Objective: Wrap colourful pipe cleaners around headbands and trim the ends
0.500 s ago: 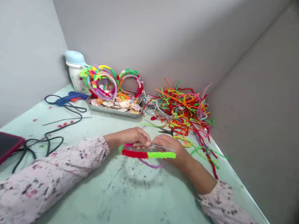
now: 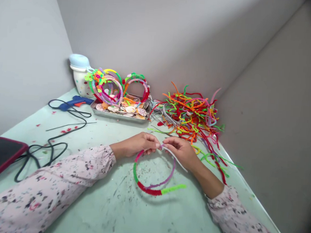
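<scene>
A thin headband (image 2: pixel 150 191) wrapped in pink, green, red and lime fuzzy pipe cleaner hangs as a loop below my hands. My left hand (image 2: pixel 142 143) is closed, pinching the band near its top. A purple pipe cleaner (image 2: pixel 171 173) curves down inside the loop from my fingertips. My right hand (image 2: pixel 181 152) is closed too, its thumb and fingers pinching the purple strand where it meets the band, close to the left fingertips. From there a bare, pale end of the band (image 2: pixel 178 160) slants down under the right hand.
Behind stands a metal tray (image 2: pixel 120 118) of shells with several wrapped headbands (image 2: pixel 115 89). A tangled pile of pipe cleaners (image 2: pixel 195 112) lies at the right. At left are a phone (image 2: pixel 2 156), black cord (image 2: pixel 51 138), blue glue gun (image 2: pixel 74 102) and a lidded cup (image 2: pixel 80 78).
The headband has turned from nearly edge-on to an open loop, its lime end swinging down toward me. My right hand has shifted its grip, with fingertips now showing at the band.
</scene>
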`<state>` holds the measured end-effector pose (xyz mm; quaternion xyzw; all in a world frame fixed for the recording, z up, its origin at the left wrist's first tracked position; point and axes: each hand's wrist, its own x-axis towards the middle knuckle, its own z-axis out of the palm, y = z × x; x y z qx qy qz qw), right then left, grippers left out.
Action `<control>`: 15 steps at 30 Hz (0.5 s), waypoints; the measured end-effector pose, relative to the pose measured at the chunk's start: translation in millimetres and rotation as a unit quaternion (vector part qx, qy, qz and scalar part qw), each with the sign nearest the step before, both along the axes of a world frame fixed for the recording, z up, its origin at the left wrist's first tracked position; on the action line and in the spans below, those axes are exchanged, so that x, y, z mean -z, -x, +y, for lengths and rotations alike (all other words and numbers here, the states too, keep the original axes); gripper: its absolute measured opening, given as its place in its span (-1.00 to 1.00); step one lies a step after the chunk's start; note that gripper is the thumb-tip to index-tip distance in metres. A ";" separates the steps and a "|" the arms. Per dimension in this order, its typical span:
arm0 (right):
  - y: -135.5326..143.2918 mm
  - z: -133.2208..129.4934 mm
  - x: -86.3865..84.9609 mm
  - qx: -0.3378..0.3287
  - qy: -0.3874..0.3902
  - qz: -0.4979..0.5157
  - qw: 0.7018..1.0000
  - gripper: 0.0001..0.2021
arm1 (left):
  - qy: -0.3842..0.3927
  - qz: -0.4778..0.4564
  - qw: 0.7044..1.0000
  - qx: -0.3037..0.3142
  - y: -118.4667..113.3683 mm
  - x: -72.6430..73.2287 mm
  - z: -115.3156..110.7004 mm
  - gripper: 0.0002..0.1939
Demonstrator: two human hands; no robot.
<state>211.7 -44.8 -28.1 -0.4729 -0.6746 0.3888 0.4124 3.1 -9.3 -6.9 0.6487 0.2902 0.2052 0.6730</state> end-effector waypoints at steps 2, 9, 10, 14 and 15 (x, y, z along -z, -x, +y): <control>0.0 0.4 -0.8 -0.006 0.008 0.007 1.000 -0.79 | -0.002 0.010 1.000 0.000 -0.3 0.7 0.0 -0.77; -6.5 0.7 -1.6 -0.033 0.103 0.116 0.987 -0.76 | -0.003 0.015 1.000 -0.007 -3.1 2.0 0.5 -0.77; -7.2 0.7 -1.1 -0.043 0.116 0.133 0.983 -0.77 | -0.004 0.012 1.000 -0.006 -3.4 2.1 0.5 -0.76; -7.9 1.8 1.2 -0.060 0.149 0.182 0.970 -0.78 | -0.002 0.008 1.000 -0.007 -3.7 2.3 0.1 -0.75; -8.0 2.2 1.5 -0.060 0.154 0.190 0.968 -0.78 | -0.003 0.009 1.000 -0.009 -3.6 2.3 0.0 -0.75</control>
